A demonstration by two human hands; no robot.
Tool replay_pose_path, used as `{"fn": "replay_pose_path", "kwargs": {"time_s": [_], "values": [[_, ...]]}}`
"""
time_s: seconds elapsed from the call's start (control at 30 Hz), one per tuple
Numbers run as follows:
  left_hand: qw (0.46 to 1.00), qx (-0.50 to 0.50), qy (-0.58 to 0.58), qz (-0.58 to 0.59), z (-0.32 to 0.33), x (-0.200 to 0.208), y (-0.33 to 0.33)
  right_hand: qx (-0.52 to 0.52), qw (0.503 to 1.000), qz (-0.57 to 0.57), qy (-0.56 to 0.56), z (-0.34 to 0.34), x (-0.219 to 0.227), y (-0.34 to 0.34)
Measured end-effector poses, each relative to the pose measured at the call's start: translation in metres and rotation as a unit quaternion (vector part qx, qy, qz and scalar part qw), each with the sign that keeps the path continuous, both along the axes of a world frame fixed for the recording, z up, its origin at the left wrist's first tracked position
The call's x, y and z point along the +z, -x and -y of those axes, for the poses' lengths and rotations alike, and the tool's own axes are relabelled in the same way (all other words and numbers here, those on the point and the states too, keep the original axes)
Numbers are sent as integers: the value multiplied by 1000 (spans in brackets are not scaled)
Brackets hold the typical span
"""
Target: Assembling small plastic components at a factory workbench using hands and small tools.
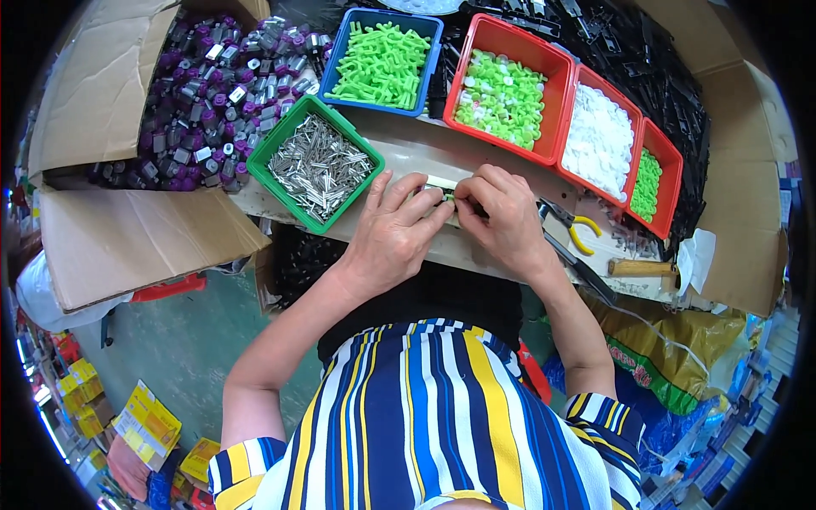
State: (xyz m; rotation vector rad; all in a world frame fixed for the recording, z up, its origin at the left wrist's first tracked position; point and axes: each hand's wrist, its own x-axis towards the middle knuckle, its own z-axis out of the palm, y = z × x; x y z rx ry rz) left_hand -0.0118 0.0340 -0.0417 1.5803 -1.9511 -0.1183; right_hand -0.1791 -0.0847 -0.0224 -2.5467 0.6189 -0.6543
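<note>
Both of my hands meet at the near edge of the worktable (408, 136), over a small narrow dark piece with some green on it (449, 195). My left hand (398, 228) has its fingertips pressed on the left part of this piece. My right hand (506, 214) is closed in a pinch at its right end; whatever is between those fingertips is hidden. Just left of my left hand sits a green bin (274, 197) of thin metal pins (316, 161). Close to my right hand lie pliers with yellow and black handles (585, 235).
A cardboard box (102, 76) spills purple-and-silver small motors (225, 93). Behind stand a blue bin (371, 104) of green sticks and red bins (558, 98) of green and white pieces. Black plastic parts (654, 68) pile up far right. A wooden handle (639, 268) lies near right.
</note>
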Motion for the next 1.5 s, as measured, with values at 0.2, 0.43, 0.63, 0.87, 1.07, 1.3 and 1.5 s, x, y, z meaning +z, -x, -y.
{"fn": "replay_pose_path", "kwargs": {"time_s": [0.2, 0.43, 0.63, 0.87, 1.07, 1.3, 1.5], "values": [[999, -8, 5, 49, 3, 8, 1, -6, 998, 3, -63, 0, 3, -1], [998, 4, 0, 55, 1, 9, 4, -50, 979, 35, -196, 0, 16, 10], [998, 21, 54, 10, -8, 23, -18, -95, 989, 68, -95, 13, 31, 40], [974, 210, 9, 90, -8, 44, -76, -245, 969, 13, 12, 74, 39, 91], [973, 213, -40, 77, -2, 44, -90, -230, 969, -84, 7, 98, 31, 100], [975, 220, 4, 27, -3, 48, -90, -201, 965, -162, 53, 101, 32, 81], [969, 234, 24, -79, -6, 56, -78, -192, 963, -186, 35, 105, 38, 75]]}}
